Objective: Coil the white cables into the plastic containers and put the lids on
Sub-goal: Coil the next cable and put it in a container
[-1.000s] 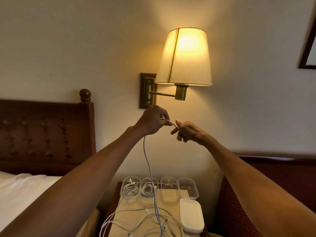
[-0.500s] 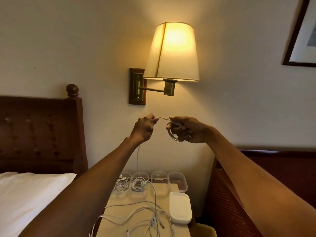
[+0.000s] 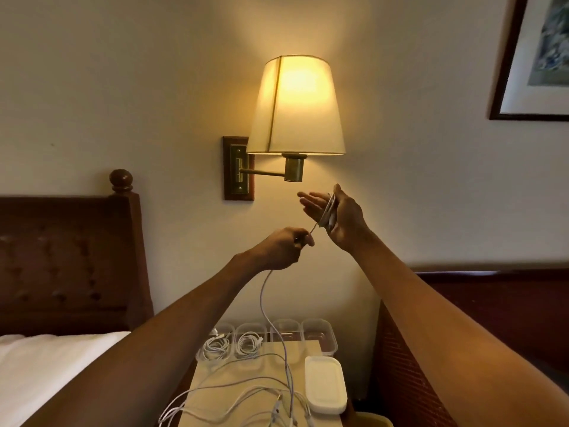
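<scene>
My right hand (image 3: pixel 337 215) is raised below the lamp, fingers straight, with loops of a white cable (image 3: pixel 328 212) wound around its palm. My left hand (image 3: pixel 284 248) pinches the same cable a little lower and to the left; the rest of it (image 3: pixel 271 315) hangs down to the nightstand. Several clear plastic containers (image 3: pixel 320 332) stand in a row at the back of the nightstand; the two left ones hold coiled cables (image 3: pixel 229 345). A stack of white lids (image 3: pixel 324 385) lies in front of them on the right. Loose white cables (image 3: pixel 246 402) sprawl over the tabletop.
A lit wall lamp (image 3: pixel 297 106) hangs just above my hands. A dark wooden headboard (image 3: pixel 70 257) and white bedding (image 3: pixel 46 371) are on the left, a second dark headboard (image 3: pixel 492 303) on the right, a framed picture (image 3: pixel 542 57) at the top right.
My right hand has opened flat and risen with the coil around it. My left hand has dropped lower and moved right along the cable. The view has tilted down slightly.
</scene>
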A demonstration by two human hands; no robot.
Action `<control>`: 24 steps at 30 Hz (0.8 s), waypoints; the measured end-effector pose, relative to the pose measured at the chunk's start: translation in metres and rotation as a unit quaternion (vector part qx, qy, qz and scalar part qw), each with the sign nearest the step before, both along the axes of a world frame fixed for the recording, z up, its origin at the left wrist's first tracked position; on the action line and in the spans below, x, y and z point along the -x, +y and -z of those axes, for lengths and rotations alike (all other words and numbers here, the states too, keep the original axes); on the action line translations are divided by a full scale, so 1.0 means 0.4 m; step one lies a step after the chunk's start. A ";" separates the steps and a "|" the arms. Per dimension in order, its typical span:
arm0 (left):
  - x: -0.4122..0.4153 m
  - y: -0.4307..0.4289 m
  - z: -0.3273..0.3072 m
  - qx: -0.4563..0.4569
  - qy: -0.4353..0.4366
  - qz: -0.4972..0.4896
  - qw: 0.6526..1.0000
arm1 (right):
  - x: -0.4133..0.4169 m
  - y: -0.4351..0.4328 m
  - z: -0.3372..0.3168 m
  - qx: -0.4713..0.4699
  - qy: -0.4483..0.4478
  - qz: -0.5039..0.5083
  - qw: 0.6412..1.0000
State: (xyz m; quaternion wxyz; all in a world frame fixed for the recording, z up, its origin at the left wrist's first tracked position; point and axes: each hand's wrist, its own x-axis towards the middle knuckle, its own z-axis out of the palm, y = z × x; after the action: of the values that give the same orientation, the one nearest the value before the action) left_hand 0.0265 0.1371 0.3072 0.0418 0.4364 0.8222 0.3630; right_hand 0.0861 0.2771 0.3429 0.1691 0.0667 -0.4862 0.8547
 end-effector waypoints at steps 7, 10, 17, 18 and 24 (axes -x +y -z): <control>-0.043 -0.025 -0.064 0.140 0.026 -0.002 0.990 | 0.056 -0.036 0.031 -0.127 -0.051 0.090 0.987; -0.035 -0.051 -0.084 0.134 0.058 -0.010 0.989 | 0.060 -0.046 0.038 -0.244 -0.066 0.132 0.959; 0.013 -0.111 -0.068 0.111 0.020 -0.022 0.993 | 0.063 -0.019 0.042 -0.240 -0.062 0.162 0.955; 0.024 -0.116 -0.065 0.099 0.045 -0.019 0.994 | 0.063 -0.017 0.044 -0.270 -0.071 0.158 0.947; 0.044 -0.122 -0.082 0.025 0.134 0.032 0.990 | 0.061 -0.033 0.069 -0.432 -0.110 0.137 0.885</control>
State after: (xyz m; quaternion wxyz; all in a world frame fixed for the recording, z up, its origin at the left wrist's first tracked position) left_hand 0.0090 0.0884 0.3399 -0.0468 0.5058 0.8150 0.2788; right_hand 0.0617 0.2640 0.3152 0.1843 -0.0281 -0.8271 0.5303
